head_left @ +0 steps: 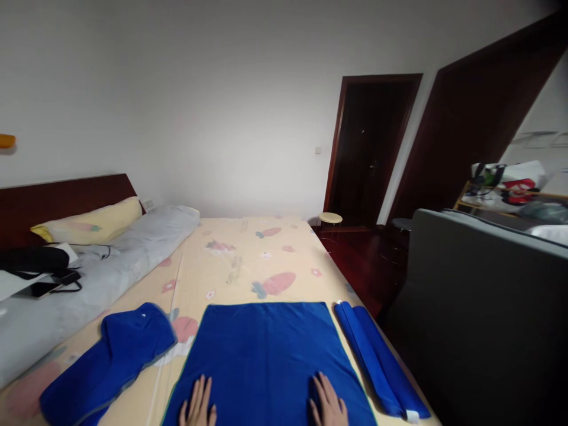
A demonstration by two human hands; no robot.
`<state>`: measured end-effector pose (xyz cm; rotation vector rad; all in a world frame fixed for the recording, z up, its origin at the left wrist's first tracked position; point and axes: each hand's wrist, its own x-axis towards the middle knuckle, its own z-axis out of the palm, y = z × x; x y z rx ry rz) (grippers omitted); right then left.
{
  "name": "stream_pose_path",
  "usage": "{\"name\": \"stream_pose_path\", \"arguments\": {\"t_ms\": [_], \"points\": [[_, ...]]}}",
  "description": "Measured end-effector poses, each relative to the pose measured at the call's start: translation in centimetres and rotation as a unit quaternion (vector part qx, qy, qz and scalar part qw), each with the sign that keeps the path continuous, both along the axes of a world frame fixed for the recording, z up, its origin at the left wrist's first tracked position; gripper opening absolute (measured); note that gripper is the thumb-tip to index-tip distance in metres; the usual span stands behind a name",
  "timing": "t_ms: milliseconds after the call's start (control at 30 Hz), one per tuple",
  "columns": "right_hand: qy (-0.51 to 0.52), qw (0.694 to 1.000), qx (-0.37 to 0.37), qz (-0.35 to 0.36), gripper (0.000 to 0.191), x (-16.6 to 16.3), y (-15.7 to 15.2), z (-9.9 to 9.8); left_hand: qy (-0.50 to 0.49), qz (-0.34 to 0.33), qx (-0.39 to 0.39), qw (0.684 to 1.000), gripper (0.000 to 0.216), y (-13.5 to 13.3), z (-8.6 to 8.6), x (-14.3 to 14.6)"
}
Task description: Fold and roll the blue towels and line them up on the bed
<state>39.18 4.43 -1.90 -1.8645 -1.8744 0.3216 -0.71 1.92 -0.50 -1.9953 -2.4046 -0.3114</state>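
On the bed (248, 248), both hands lie open and flat on a spread blue towel (266, 349): left hand (198, 405) at 7 o'clock, right hand (329, 403) at 5, rolled towel (377, 361) at 3.

We see a softly lit room, with even, diffuse light and only faint shadows on the bed (248, 254). The white wall (213, 100) fades to grey toward the corners, where vignetting darkens the frame. The doorway (370, 148) is nearly black. Wide-angle distortion bends the edges, and the shelf (510, 189) at right looks smeared and soft.
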Motion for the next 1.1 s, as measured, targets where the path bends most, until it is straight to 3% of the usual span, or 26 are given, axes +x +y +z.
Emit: {"name": "stream_pose_path", "arguments": {"t_ms": [200,267,333,433,533,600,700,800,867,967,1100], "points": [[0.049,0.959,-0.058,0.275,0.049,-8.6,2.4,3.6,-0.045,-0.2,0.01,0.979,0.064,4.0,0.0,10.7],[0.043,0.941,-0.075,0.327,0.054,-9.5,3.1,4.0,-0.042,-0.253,0.013,0.966,0.064,4.9,0.2,12.6],[0.032,0.94,-0.073,0.331,0.057,-9.0,3.8,4.1,-0.041,-0.285,0.003,0.958,0.061,5.6,0.7,12.9],[0.007,0.968,-0.048,0.247,0.053,-5.8,4.6,3.8,-0.039,-0.257,-0.015,0.965,0.053,6.2,1.7,10.9],[-0.022,0.994,-0.027,0.105,0.054,-0.9,4.9,2.9,-0.013,-0.128,-0.024,0.991,0.052,6.5,2.4,6.5],[-0.041,0.999,-0.015,0.022,0.059,2.5,4.8,2.0,0.014,-0.04,-0.024,0.999,0.054,6.2,2.6,3.1],[-0.051,0.997,0.021,-0.062,0.063,6.2,4.1,0.3,0.04,0.04,0.003,0.998,0.061,5.2,2.4,-1.5],[-0.045,0.989,0.065,-0.129,0.065,7.0,3.7,-0.9,0.034,0.068,0.045,0.996,0.063,4.4,2.2,-3.6],[-0.04,0.985,0.084,-0.144,0.065,5.4,3.9,-1.0,0.03,0.074,0.059,0.995,0.061,4.4,2.0,-3.0],[-0.011,0.997,0.07,-0.036,0.057,0.5,4.5,0.0,0.022,0.01,0.056,0.998,0.055,5.4,1.7,0.9],[0.032,0.979,-0.02,0.202,0.051,-7.0,5.9,2.0,-0.019,-0.191,0.014,0.981,0.06,7.8,0.6,8.8]]}}
